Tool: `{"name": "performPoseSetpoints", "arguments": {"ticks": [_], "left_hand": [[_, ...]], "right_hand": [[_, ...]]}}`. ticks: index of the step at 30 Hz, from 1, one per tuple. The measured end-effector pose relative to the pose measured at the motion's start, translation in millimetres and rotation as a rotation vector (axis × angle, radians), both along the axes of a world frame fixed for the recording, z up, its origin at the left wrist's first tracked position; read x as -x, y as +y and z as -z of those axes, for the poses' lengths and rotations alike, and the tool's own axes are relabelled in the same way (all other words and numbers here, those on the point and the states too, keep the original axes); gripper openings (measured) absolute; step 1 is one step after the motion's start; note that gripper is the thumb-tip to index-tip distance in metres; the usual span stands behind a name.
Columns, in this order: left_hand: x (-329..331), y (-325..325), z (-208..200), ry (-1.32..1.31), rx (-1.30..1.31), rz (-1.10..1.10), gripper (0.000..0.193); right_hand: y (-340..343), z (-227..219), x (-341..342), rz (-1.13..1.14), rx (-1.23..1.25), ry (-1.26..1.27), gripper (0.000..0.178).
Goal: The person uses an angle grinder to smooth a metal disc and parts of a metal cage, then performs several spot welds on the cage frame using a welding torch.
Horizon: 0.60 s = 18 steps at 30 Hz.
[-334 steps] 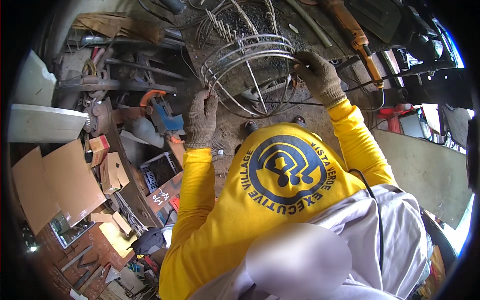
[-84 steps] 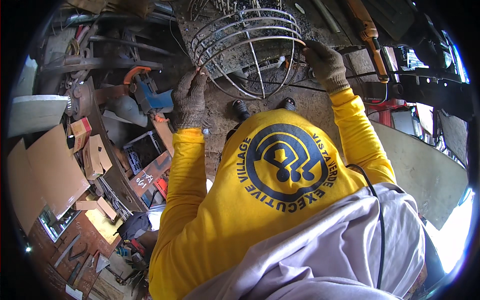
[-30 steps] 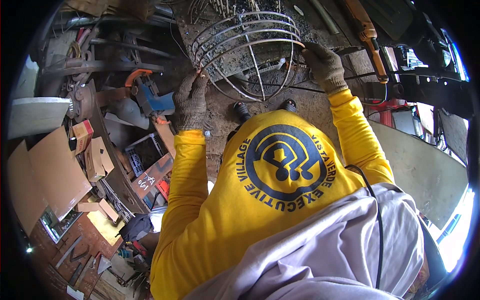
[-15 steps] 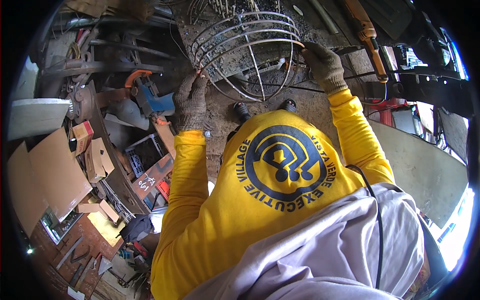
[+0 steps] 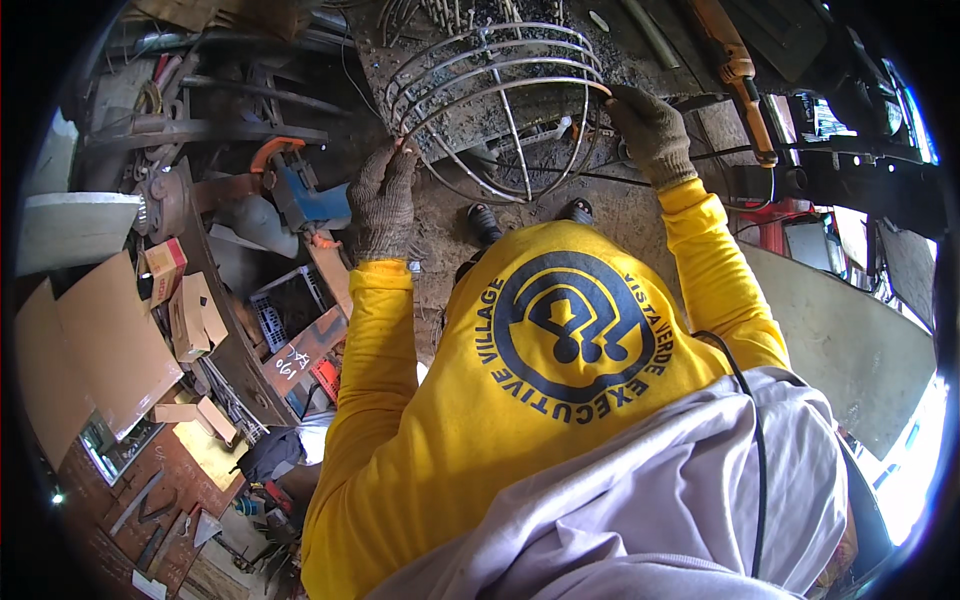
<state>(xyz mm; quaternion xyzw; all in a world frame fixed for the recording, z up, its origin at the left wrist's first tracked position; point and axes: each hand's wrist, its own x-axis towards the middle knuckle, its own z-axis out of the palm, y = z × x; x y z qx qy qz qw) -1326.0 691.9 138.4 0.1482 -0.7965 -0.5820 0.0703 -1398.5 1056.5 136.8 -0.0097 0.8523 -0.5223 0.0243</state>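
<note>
Little change from a second ago: gloved left hand (image 5: 384, 200) and right hand (image 5: 650, 133) each pinch a side of the wire cage (image 5: 510, 122) by the near edge of the gritty bench (image 5: 622, 70) (orange power tool (image 5: 738, 68) off right), so probably just steadying it

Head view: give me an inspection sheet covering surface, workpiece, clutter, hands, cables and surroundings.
Surface: dark worktop, gritty, a tube lying on it.
Job's things: rounded metal-rod frame with several curved hoops.
Clutter: orange power tool at upper right; cardboard sheet and open box at left.
Hands: left hand and right hand, both gloved, grip opposite ends of the nearest hoop.
Cables: black cable over grey cloth.
Surroundings: pale panel at right; sandaled feet below the frame.
</note>
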Motion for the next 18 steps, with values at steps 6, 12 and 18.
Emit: {"name": "performPoseSetpoints", "arguments": {"ticks": [6,12,18], "left_hand": [[0.4,1.9,-1.2,0.057,-0.023,-0.008,0.026],[0.8,3.9,-7.0,0.006,-0.052,0.005,0.027],[2.2,0.4,-7.5,-0.024,0.013,0.008,0.024]], "right_hand": [[-1.1,-2.9,-1.6,0.010,0.013,0.002,0.030],[1.4,3.2,0.0,0.011,0.001,0.021,0.028],[1.6,5.0,0.7,0.009,0.016,0.033,0.026]]}}
